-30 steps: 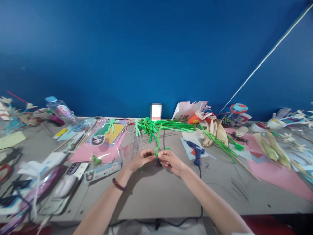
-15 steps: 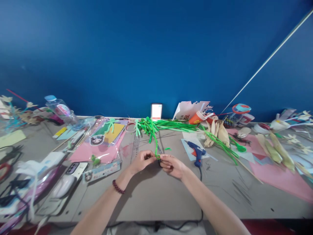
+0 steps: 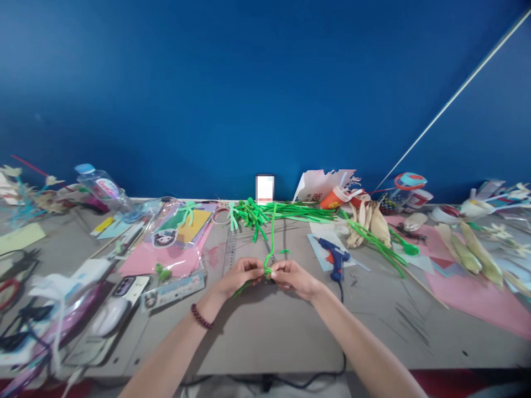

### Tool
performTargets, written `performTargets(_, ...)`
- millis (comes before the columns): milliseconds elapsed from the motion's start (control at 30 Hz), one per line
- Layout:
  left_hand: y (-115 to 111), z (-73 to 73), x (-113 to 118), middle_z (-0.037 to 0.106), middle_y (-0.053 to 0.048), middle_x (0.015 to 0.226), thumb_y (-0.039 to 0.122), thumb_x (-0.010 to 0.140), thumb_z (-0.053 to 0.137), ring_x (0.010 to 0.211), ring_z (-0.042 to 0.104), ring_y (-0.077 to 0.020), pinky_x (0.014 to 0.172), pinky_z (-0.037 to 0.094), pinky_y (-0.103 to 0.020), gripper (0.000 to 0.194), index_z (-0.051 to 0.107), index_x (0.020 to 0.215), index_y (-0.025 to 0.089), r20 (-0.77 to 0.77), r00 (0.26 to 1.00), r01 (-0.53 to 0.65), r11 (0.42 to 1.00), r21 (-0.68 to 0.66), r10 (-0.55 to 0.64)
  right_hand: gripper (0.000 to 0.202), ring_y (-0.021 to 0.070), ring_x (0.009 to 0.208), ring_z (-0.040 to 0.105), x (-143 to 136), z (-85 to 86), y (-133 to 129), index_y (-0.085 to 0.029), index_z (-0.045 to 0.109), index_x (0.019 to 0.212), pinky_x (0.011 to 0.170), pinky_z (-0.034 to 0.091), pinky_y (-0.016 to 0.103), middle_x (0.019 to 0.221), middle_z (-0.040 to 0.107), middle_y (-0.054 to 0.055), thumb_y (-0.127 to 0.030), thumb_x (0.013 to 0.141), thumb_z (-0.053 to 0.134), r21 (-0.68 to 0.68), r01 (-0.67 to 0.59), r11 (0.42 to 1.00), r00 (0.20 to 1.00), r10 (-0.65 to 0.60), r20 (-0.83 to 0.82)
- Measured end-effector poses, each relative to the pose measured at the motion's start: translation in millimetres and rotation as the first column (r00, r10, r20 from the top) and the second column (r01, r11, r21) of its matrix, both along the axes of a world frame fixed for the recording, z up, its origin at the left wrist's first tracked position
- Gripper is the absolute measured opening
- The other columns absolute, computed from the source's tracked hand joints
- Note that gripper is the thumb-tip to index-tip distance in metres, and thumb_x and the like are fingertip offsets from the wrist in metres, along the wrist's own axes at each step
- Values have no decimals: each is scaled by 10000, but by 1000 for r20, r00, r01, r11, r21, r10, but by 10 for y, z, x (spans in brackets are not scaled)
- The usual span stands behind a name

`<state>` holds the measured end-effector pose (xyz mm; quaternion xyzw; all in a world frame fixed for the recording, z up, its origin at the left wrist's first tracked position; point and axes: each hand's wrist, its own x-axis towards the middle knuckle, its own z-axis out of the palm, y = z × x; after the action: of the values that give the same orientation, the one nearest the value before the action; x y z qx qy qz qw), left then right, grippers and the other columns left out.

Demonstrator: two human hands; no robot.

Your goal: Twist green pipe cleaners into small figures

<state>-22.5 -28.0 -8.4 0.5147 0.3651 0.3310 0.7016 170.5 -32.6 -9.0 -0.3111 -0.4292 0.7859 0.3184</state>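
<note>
Between my two hands a bright green pipe cleaner (image 3: 273,232) is bent into a small loop, one end standing up towards the wall and a tail showing under my left palm. My left hand (image 3: 244,276) pinches it from the left, thumb against fingertips. From the other side my right hand (image 3: 292,278) grips the loop, its fingers closed. Behind my hands lie a pile of curled green pipe-cleaner pieces (image 3: 251,213) and a bundle of straight green pipe cleaners (image 3: 307,211). Scissors, partly hidden, lie beneath my hands. A short green scrap (image 3: 284,251) rests just beyond them.
A blue glue gun (image 3: 338,258) with a trailing cord lies right of my hands. To the left are a plastic sleeve over pink paper (image 3: 166,260), a phone (image 3: 133,287) and a bottle (image 3: 102,185). Dried husks (image 3: 369,226) and a paper cup (image 3: 335,197) stand back right.
The pipe cleaner's upright end has swung right and now stands straighter. A green tail has come into view under my left hand, and both hands have closed in around the loop.
</note>
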Motion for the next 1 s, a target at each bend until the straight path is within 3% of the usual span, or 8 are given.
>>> performTargets(233, -23, 17, 1, 462, 32, 523, 432, 677, 718, 504, 406, -69, 493, 279, -200, 341, 582, 664, 119, -69, 998, 7, 998, 69, -2, 302, 11, 375, 224, 8, 98, -17, -131, 624, 662, 415, 136, 205, 418, 364, -101, -370, 595, 796, -55, 27, 998, 999, -25, 27)
performTargets(467, -16, 24, 24, 466, 30, 516, 442, 671, 723, 488, 400, -64, 470, 262, -194, 356, 578, 660, 117, -78, 996, -29, 998, 53, 33, 327, 16, 377, 236, 0, 18, -5, -136, 618, 667, 416, 135, 208, 436, 379, -96, -411, 601, 783, 12, 70, 997, 994, -71, 80)
performTargets(767, -29, 30, 35, 461, 40, 502, 429, 684, 716, 433, 371, -43, 413, 209, -185, 349, 549, 650, 124, 27, 999, -35, 998, -52, 36, 335, 44, 411, 197, -92, 72, -94, -164, 481, 602, 440, 123, 228, 405, 217, -114, -368, 713, 723, -106, 55, 993, 977, -76, -199)
performTargets(1000, -6, -51, 48, 469, 44, 521, 461, 701, 694, 414, 355, -37, 396, 210, -184, 358, 575, 717, 124, -11, 998, -64, 998, -28, 63, 365, 41, 404, 183, -111, -13, -81, -170, 433, 592, 433, 100, 233, 405, 233, -112, -353, 716, 723, -131, 76, 988, 975, -101, -197)
